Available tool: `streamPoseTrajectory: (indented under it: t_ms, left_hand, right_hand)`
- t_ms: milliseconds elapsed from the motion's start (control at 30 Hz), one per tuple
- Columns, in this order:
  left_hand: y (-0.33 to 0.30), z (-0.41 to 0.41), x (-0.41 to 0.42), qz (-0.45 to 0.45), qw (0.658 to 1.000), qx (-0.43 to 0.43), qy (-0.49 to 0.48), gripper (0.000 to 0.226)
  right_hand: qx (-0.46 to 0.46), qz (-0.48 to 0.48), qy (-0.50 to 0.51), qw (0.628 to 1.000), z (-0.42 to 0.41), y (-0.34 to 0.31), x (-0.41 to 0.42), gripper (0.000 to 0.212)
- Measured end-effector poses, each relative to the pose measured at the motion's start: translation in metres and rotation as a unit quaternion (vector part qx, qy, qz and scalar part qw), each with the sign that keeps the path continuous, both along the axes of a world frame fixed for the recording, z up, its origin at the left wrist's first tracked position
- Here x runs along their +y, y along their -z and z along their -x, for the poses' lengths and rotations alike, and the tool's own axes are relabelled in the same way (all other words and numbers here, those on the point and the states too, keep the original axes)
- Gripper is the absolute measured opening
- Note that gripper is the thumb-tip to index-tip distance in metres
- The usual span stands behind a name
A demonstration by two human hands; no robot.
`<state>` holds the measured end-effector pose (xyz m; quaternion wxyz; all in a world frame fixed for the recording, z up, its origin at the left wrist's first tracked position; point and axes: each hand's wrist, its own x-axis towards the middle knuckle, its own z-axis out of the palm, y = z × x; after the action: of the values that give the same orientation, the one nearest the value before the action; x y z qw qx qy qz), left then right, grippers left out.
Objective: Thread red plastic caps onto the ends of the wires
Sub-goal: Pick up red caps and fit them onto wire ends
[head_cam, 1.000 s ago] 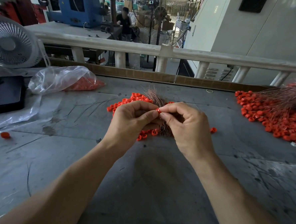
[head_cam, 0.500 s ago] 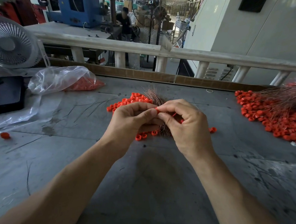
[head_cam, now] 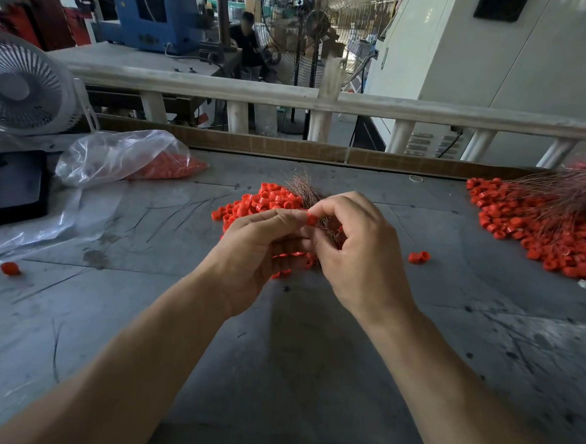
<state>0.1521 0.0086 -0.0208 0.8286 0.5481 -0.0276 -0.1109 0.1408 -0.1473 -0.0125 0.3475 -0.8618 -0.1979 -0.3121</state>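
A small red cap (head_cam: 312, 219) is pinched between the fingertips of my right hand (head_cam: 355, 253) and my left hand (head_cam: 258, 254), which meet above the grey table (head_cam: 309, 377). Behind my fingers lies a heap of loose red caps (head_cam: 265, 201) with a bundle of thin copper wires (head_cam: 304, 188) fanning up from it. The wire end at the cap is hidden by my fingertips. At the right edge lies a large heap of capped wires (head_cam: 542, 223).
A clear plastic bag of red caps (head_cam: 127, 158) lies at the back left, beside a white fan (head_cam: 22, 88) and a black box (head_cam: 10, 187). Single caps lie at the left (head_cam: 10, 268) and right (head_cam: 419, 257). A cardboard strip (head_cam: 289, 147) borders the far edge.
Both hands have risen slightly and my right hand's fingers have shifted on the cap; the pinch between the two hands stays in place.
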Motion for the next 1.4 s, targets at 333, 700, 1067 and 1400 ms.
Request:
streamPoseTrajectory:
  t_ms: [333, 700, 1067, 1400]
  left_hand:
    - [0.0018, 0.0008, -0.0036, -0.005, 0.999, -0.01, -0.032, 0.024]
    - [0.0015, -0.0004, -0.0028, -0.006, 1.0, -0.001, -0.022, 0.018]
    - [0.0016, 0.0002, -0.003, -0.008, 0.999, -0.013, -0.028, 0.017]
    - [-0.0001, 0.0012, -0.0006, -0.01, 1.0, -0.02, 0.0, 0.018]
  right_hand:
    - [0.002, 0.019, 0.014, 1.0, -0.0003, 0.0012, 0.0034, 0.014]
    - [-0.005, 0.041, 0.04, 0.998, 0.0009, 0.0001, 0.004, 0.008]
    - [-0.015, 0.053, 0.061, 0.997, 0.0028, -0.0002, 0.0082, 0.008]
    - [-0.054, 0.047, 0.072, 0.995, 0.0013, -0.0016, 0.007, 0.007]
